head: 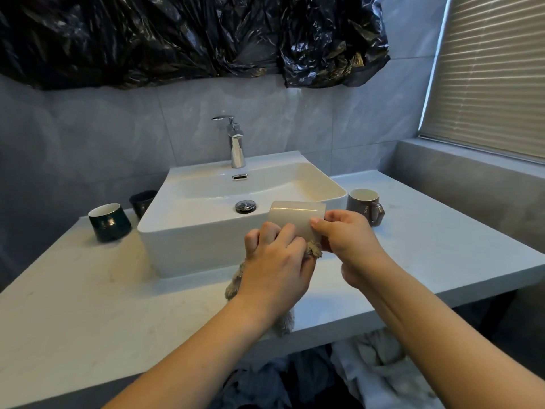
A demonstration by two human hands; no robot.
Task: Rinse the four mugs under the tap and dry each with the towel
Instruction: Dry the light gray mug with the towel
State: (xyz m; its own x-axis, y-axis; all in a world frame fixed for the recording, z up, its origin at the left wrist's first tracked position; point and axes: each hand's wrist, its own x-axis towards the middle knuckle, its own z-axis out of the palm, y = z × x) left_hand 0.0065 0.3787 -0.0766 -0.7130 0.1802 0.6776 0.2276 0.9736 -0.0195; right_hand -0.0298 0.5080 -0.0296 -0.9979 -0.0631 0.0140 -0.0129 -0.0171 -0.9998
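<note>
Grey marbled wall tiles, crumpled black plastic sheeting taped across the upper wall, pale slatted window blind at right glowing with daylight, white stone countertop, grey tiled ledge below the window

Above you, black plastic sheeting covers the wall; a blind hangs at right; crumpled cloth lies below the counter.

Both forearms extend forward, hands close together. Left hand has fingers curled, gripping a towel against a mug. Right hand pinches the mug, thumb on top.
</note>
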